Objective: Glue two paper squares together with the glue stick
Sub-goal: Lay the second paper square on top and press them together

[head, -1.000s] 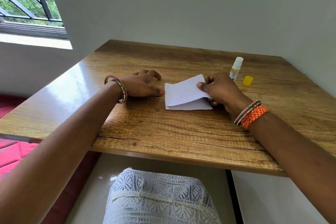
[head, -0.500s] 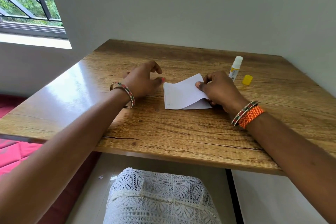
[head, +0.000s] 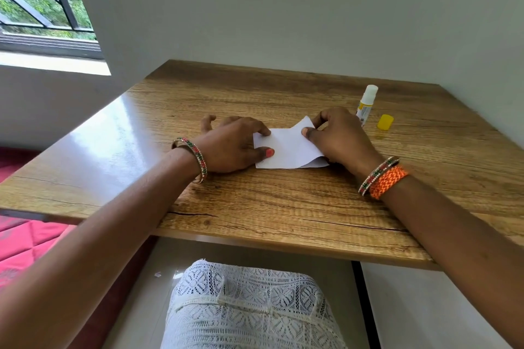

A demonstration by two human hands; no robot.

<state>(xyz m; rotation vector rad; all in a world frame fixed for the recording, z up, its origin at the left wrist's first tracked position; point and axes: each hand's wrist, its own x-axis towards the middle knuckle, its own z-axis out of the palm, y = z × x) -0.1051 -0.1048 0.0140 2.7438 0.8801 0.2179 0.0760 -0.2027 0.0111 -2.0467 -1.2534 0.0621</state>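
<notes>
Two white paper squares lie stacked mid-table. The upper paper square (head: 286,147) is raised along its right side, pinched between thumb and fingers of my right hand (head: 337,136). A strip of the lower paper square (head: 319,163) shows beneath it, flat on the wood. My left hand (head: 235,144) presses thumb and forefinger on the left edge of the papers. The uncapped glue stick (head: 366,105) stands upright behind my right hand, with its yellow cap (head: 385,122) lying to its right.
The wooden table (head: 283,201) fits into a corner, with white walls behind and to the right. A barred window (head: 42,8) is at the upper left. A pink bedspread (head: 25,244) lies left of the table. My lap in white lace is below the front edge.
My left hand moved right from the bare table onto the left edge of the papers. My right hand has kept its hold on the lifted upper square.
</notes>
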